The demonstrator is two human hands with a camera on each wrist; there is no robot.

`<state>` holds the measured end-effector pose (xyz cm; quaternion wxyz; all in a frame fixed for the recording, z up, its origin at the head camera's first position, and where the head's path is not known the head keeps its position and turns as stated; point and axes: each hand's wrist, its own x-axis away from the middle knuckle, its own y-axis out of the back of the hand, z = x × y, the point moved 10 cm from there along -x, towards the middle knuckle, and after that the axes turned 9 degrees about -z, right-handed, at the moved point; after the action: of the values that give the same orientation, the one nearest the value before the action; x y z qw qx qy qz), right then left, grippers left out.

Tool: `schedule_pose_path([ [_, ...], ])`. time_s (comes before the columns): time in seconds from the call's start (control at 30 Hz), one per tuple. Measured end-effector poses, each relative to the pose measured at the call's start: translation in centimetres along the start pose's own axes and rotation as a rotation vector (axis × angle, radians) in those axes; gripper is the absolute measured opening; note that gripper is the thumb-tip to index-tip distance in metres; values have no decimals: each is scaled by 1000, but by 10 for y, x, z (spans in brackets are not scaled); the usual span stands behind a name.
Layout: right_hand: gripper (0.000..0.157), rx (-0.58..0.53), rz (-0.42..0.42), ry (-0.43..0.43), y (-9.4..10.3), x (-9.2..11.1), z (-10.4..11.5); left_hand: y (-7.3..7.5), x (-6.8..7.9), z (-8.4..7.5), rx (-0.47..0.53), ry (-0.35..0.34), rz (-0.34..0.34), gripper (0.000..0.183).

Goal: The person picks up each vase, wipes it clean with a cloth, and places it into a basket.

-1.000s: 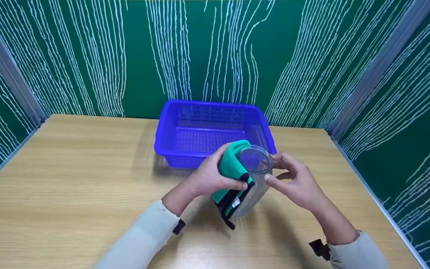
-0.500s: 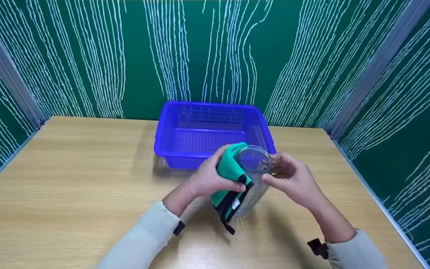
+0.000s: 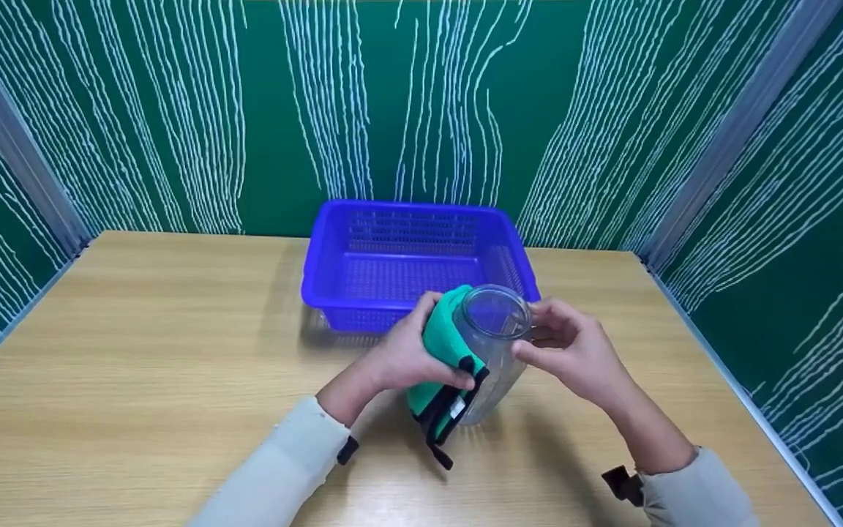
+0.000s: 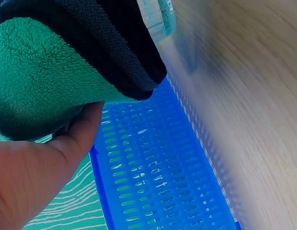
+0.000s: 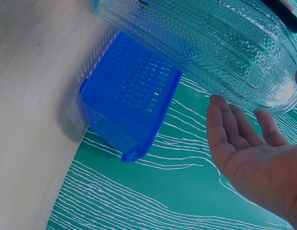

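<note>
A tall clear glass jar (image 3: 493, 366) with textured, ribbed walls stands on the table, its round mouth tilted toward the head camera. My left hand (image 3: 414, 348) grips a folded green towel (image 3: 442, 338) with black edging and a small white tag, pressed against the jar's left side. In the left wrist view, the towel (image 4: 47, 72) covers most of the left fingers, and the thumb lies along its edge. On the other side, my right hand (image 3: 575, 355) holds the jar just below its rim between thumb and fingertips. The right wrist view shows the fingertips right at the glass (image 5: 206, 48).
Directly behind the jar, a blue perforated plastic basket (image 3: 319, 293) sits on the wooden table (image 3: 173, 366). Green panels (image 3: 275, 146) with white wavy lines enclose the table's back and sides, framed by grey posts (image 3: 743, 132).
My left hand has moved slightly down and left with the towel along the jar, uncovering more glass near the rim. The right hand keeps nearly the same hold.
</note>
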<state>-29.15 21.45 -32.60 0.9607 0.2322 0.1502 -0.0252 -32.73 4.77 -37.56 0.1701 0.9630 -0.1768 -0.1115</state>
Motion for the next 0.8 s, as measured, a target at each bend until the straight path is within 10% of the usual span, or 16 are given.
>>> schedule_pose_path([
  [0.8,38,-16,-4,1,-1,0,-2,-12,8,31,-102,47,-27,89],
])
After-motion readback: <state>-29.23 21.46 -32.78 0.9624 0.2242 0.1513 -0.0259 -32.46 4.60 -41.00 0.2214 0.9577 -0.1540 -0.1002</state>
